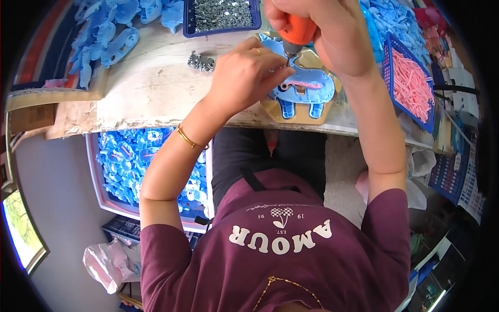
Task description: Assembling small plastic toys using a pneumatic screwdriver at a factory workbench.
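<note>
My right hand (338, 36) is wrapped round an orange power screwdriver (300, 30), its bit pointing down at a blue plastic animal-shaped shell (317, 91). The shell lies in a tan holder (270, 112) at the table's front edge, with a pink strip (306, 85) inside it. Over the shell's left side, my left hand (247, 75) has thumb and fingertips pinched close beside the bit; whatever they hold is too small to make out.
Left of my left hand lies a small heap of screws (201, 62); a blue tray of screws (222, 16) stands behind. Blue shells (122, 44) pile at far left, and a crate (93, 156) below holds more. At right is a blue basket (387, 62) of pink strips (410, 80).
</note>
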Tool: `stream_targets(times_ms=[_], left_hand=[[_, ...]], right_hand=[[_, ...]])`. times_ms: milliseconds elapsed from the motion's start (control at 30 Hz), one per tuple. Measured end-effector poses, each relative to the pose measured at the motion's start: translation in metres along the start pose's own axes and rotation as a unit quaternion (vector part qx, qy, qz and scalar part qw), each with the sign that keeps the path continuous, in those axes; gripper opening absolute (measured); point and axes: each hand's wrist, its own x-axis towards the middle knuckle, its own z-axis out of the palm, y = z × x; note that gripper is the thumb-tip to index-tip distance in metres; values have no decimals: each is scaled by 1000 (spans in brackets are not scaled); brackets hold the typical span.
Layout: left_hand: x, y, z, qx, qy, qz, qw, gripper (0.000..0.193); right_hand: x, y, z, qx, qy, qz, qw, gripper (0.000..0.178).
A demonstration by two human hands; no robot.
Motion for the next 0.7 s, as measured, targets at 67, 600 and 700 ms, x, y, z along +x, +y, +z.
stream_targets(times_ms=[67, 600, 700], left_hand=[[0, 6, 2, -25, 1, -7, 1000, 16], [-2, 26, 14, -70, -30, 9, 997, 20], [4, 33, 14, -12, -7, 14, 1000, 28]], right_hand=[[-4, -3, -2, -26, -6, -5, 1000, 31], [-21, -13, -9, -13, 28, 14, 999, 32], [-28, -16, -11, -10, 40, 37, 998, 31]])
